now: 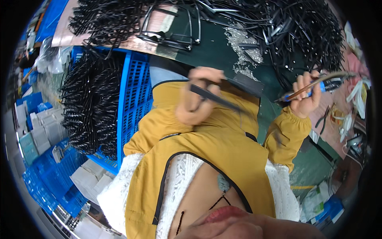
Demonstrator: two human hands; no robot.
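While motion blurs its outline, a slim black strip, shaped like an eyeglass temple, is just above the middle of the view, slanting from 10 toward 4 o'clock. The left hand grasps it near its upper end, fingers curled; their exact placement is too smeared to tell. Between 2 and 3 o'clock, the right hand is closed around a blue-and-black hand tool, whose dark narrow end aims toward 9 o'clock. A brownish strip crosses in front of that grip.

Below both hands, a mustard-coloured apron covers the person's front. Beyond them at 12 o'clock runs a green-topped table, carrying a few black eyeglass frames. Small silvery pieces are scattered on it at 1 o'clock, beside a large heap of black slender parts that spreads toward 2 o'clock. Another dark pile sits near 11 o'clock.

Around 10 o'clock stands a blue plastic crate, densely filled with glossy black thin pieces. White boxes are stacked at 8 o'clock, near blue plastic containers.
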